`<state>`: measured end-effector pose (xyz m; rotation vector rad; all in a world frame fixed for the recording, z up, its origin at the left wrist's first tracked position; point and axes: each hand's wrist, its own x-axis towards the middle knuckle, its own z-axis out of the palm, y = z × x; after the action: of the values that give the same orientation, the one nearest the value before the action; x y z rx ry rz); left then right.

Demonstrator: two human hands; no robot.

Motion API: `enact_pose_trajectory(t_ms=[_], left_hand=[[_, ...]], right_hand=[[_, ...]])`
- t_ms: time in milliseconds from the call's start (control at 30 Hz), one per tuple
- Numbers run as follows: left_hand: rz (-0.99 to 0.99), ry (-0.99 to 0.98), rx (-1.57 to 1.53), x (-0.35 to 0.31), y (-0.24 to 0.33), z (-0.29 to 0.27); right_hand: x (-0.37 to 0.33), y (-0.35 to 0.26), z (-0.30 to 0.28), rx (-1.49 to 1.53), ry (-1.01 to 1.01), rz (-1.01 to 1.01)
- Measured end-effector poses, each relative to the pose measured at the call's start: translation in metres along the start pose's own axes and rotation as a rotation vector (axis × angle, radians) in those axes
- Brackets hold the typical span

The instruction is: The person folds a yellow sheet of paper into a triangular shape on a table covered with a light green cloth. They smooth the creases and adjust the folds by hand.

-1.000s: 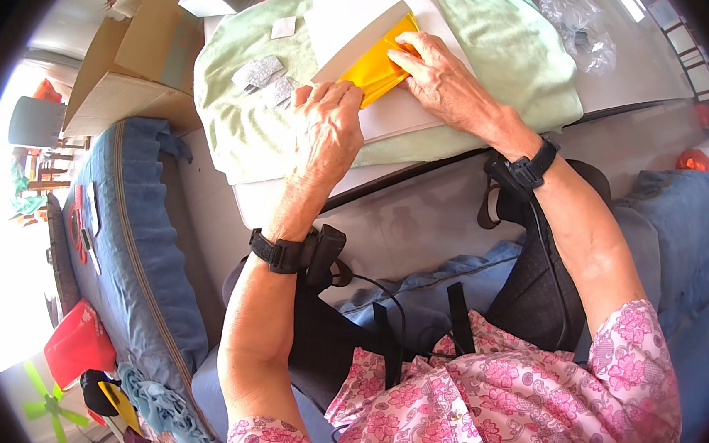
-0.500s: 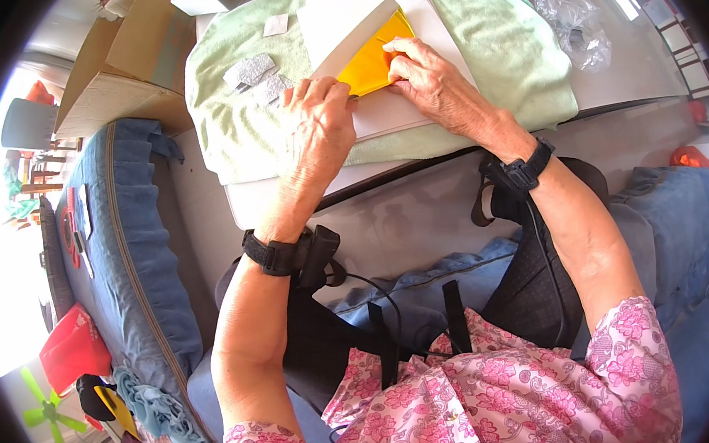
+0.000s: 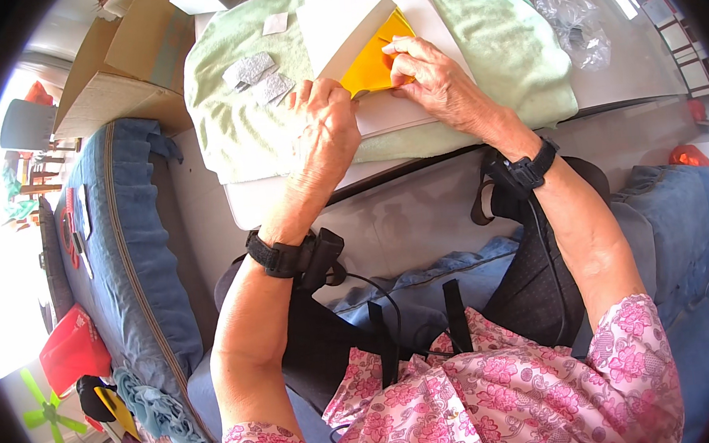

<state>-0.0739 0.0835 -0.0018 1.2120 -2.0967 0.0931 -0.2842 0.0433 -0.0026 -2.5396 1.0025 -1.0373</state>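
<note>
A yellow sheet of paper (image 3: 373,60), partly folded so its white underside (image 3: 354,31) shows, lies on a white board (image 3: 430,16) over a pale green towel (image 3: 508,51). My left hand (image 3: 326,124) presses on the sheet's lower left corner with its fingertips. Opposite it, my right hand (image 3: 430,74) pinches the right edge of the yellow sheet between thumb and fingers. Both wrists wear black straps.
Two small grey glittery pieces (image 3: 258,77) and a small white square (image 3: 275,24) lie on the towel to the left. A cardboard box (image 3: 114,74) stands at the far left. Crumpled clear plastic (image 3: 572,21) lies at right. Blue cushions (image 3: 114,240) flank my lap.
The view has shifted slightly. My right hand's fingers have moved up along the sheet's edge; my left hand stays on the lower corner.
</note>
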Motion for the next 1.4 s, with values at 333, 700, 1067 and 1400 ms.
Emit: enact_pose_trajectory(t_ms=[333, 700, 1067, 1400], left_hand=[[-0.217, -0.005, -0.156, -0.002, -0.013, 0.005], [-0.427, -0.005, -0.286, -0.001, -0.019, 0.013], [-0.405, -0.036, -0.223, -0.001, -0.022, 0.015], [-0.434, -0.106, -0.225, 0.003, -0.018, 0.009]], right_hand=[[-0.002, 0.006, -0.002, 0.025, -0.006, 0.045], [-0.003, 0.003, -0.005, 0.090, -0.024, 0.077], [-0.002, 0.003, -0.002, 0.074, -0.022, 0.108], [-0.002, 0.004, 0.000, 0.084, -0.012, 0.096]])
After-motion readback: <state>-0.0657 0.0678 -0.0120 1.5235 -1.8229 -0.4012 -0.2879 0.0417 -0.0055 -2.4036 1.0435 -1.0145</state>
